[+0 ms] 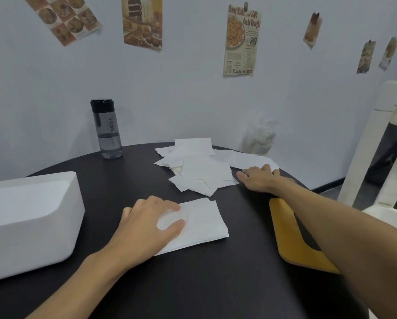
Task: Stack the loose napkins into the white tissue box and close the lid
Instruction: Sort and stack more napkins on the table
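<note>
A neat stack of white napkins (202,223) lies on the black round table (193,284) in front of me. My left hand (144,224) rests flat on the stack's left part, fingers spread. Farther back, several loose napkins (197,166) lie in a messy pile. My right hand (259,177) lies palm down at the pile's right edge, fingertips touching a napkin; it grips nothing that I can see. The white tissue box (29,222) stands at the left, its open top turned toward me. A tan wooden lid (291,240) lies on the table under my right forearm.
A dark translucent water bottle (106,130) stands at the table's back left, near the wall. A crumpled clear plastic bag (259,139) sits behind the pile. A white chair (381,146) stands at the right, off the table's edge.
</note>
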